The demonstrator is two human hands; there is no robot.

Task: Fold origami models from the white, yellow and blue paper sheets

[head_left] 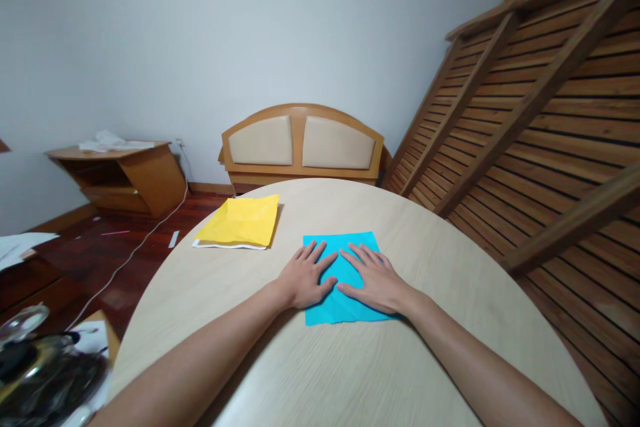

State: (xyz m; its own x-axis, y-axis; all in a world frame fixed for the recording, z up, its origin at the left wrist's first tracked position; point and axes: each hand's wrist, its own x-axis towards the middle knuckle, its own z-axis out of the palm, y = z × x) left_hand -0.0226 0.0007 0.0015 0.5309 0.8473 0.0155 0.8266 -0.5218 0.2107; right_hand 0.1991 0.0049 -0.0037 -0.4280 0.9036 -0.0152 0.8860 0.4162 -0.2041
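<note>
A creased sheet of bright blue paper [320,313] lies on the round, pale wood table [280,373]. My left hand [309,276] rests on its left part with the fingers spread. Over the right part lies my right hand [373,277], also flat with fingers apart. The two thumbs point at each other across the middle of the sheet, with a small gap between them. Part of the paper is hidden under both palms. Farther back on the left are a crumpled yellow sheet [240,220] and, poking out beneath it, white paper [230,246].
A wooden slatted frame [500,127] leans along the right side. Behind the table stands a headboard [303,140] with cream panels. To the left are a low cabinet [150,180], a white cable [135,250] on the floor, and dark clutter [55,380] near the table's edge.
</note>
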